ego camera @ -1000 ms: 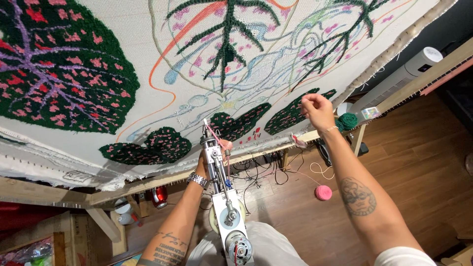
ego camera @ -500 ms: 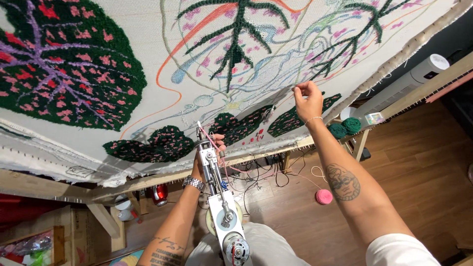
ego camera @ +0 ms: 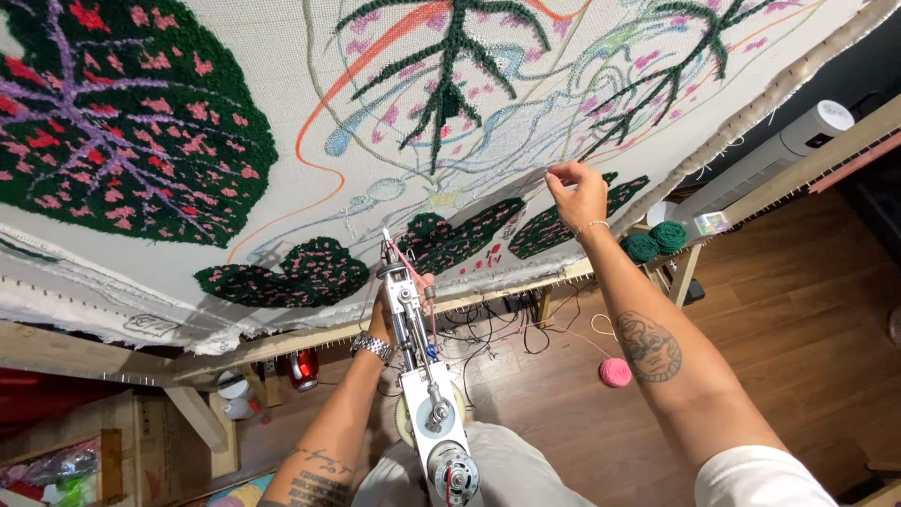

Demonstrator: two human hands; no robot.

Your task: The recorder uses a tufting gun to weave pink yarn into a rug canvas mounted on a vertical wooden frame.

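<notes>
A white cloth (ego camera: 282,202) stretched on a wooden frame (ego camera: 310,336) carries tufted dark green leaves with pink spots and drawn outlines. My left hand (ego camera: 383,317), with a metal watch on the wrist, grips a white tufting gun (ego camera: 422,376) whose needle tip points at the cloth between two small green leaves. Pink yarn runs along the gun. My right hand (ego camera: 577,192) is raised against the cloth at the right, fingers pinched on a thin strand of yarn.
A pink yarn ball (ego camera: 616,372) lies on the wooden floor. Two green yarn balls (ego camera: 655,240) sit by the frame's right leg. Cables (ego camera: 497,324) tangle under the frame. A white tower fan (ego camera: 770,155) stands at the right. A red object (ego camera: 303,368) is under the frame.
My right hand has risen up and to the left along the cloth, still pinching the strand. The gun in my left hand has stayed in about the same place.
</notes>
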